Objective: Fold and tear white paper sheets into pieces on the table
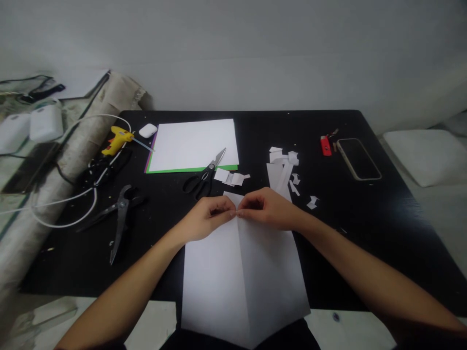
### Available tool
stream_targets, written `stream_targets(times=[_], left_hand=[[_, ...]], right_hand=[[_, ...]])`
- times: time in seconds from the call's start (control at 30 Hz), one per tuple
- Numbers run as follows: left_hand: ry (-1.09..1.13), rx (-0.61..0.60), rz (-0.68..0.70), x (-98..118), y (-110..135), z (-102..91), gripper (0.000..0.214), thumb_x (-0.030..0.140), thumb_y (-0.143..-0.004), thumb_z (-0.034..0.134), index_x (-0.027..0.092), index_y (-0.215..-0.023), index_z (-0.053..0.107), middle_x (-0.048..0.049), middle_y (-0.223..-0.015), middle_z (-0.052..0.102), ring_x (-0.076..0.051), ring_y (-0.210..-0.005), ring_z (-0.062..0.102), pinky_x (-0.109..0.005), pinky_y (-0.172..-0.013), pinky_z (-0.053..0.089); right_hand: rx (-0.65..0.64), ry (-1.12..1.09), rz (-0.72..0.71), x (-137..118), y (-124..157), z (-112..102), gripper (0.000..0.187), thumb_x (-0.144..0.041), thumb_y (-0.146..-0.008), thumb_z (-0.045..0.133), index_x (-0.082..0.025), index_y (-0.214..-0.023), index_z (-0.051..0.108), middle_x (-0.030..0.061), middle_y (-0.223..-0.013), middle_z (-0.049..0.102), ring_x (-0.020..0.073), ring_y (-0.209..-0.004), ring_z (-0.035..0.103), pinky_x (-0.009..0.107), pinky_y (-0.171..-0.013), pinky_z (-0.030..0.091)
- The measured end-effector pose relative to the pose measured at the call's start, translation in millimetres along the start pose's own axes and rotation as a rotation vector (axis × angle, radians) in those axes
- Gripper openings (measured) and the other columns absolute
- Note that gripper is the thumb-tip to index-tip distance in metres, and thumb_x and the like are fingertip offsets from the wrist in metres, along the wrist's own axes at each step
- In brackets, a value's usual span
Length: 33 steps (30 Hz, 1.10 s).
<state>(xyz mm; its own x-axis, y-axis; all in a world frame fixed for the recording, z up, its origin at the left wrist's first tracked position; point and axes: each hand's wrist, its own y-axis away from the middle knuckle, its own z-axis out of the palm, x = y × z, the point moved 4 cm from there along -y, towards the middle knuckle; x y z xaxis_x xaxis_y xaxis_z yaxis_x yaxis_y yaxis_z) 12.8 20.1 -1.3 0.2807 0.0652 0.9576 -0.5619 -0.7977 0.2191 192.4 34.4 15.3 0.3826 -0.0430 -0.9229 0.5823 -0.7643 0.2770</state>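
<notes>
A white paper sheet (241, 277) with a centre crease lies on the black table (383, 233) in front of me, its near end hanging over the table edge. My left hand (207, 218) and my right hand (268, 209) meet at the far end of the sheet. Both have their fingers curled and pinched on the paper's top edge beside the crease. A small folded corner of the sheet sticks out just beyond my fingertips.
Black scissors (204, 177) and paper scraps (282, 170) lie beyond the hands. Stacked white, green and purple sheets (193, 146) sit further back. Pliers (122, 214), a yellow glue gun (117, 139) and cables are left; a red lighter (326, 145) and phone (358, 158) right.
</notes>
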Motion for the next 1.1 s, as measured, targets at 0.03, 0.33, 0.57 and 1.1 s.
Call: stream_targets(times=[0.03, 0.33, 0.57, 1.1], left_hand=[[0.003, 0.008, -0.003, 0, 0, 0.3, 0.023, 0.035, -0.095, 0.061, 0.015, -0.085, 0.065, 0.0024, -0.069, 0.051, -0.011, -0.064, 0.044, -0.024, -0.059, 0.034], [-0.036, 0.031, 0.007, -1, 0, -3.6, 0.025, 0.038, -0.095, 0.061, 0.014, -0.087, 0.066, 0.0019, -0.071, 0.054, -0.011, -0.065, 0.047, -0.024, -0.06, 0.036], [-0.16, -0.009, 0.028, 5, 3, -11.6, 0.025, 0.037, -0.097, 0.058, 0.016, -0.088, 0.067, 0.0021, -0.071, 0.055, -0.011, -0.066, 0.048, -0.024, -0.061, 0.038], [-0.242, 0.12, 0.056, 3, 2, -8.0, 0.024, 0.033, -0.098, 0.055, 0.015, -0.085, 0.064, 0.0029, -0.069, 0.055, -0.009, -0.061, 0.044, -0.022, -0.055, 0.034]], right_hand=[[0.002, -0.002, 0.003, 0, 0, 0, 0.017, -0.035, -0.087, 0.071, -0.019, -0.085, 0.078, 0.0017, -0.075, 0.071, 0.0154, -0.069, 0.061, 0.027, -0.062, 0.044], [0.006, -0.034, 0.019, 3, -2, -1, 0.018, -0.034, -0.086, 0.071, -0.017, -0.087, 0.078, 0.0027, -0.077, 0.073, 0.0156, -0.07, 0.063, 0.027, -0.064, 0.046], [-0.043, 0.018, 0.042, -1, -1, -5, 0.019, -0.034, -0.088, 0.07, -0.017, -0.089, 0.079, 0.0026, -0.079, 0.073, 0.015, -0.071, 0.062, 0.027, -0.066, 0.045], [0.065, 0.032, 0.092, 3, -2, -5, 0.016, -0.031, -0.088, 0.069, -0.017, -0.087, 0.077, 0.003, -0.08, 0.074, 0.0152, -0.071, 0.065, 0.027, -0.065, 0.047]])
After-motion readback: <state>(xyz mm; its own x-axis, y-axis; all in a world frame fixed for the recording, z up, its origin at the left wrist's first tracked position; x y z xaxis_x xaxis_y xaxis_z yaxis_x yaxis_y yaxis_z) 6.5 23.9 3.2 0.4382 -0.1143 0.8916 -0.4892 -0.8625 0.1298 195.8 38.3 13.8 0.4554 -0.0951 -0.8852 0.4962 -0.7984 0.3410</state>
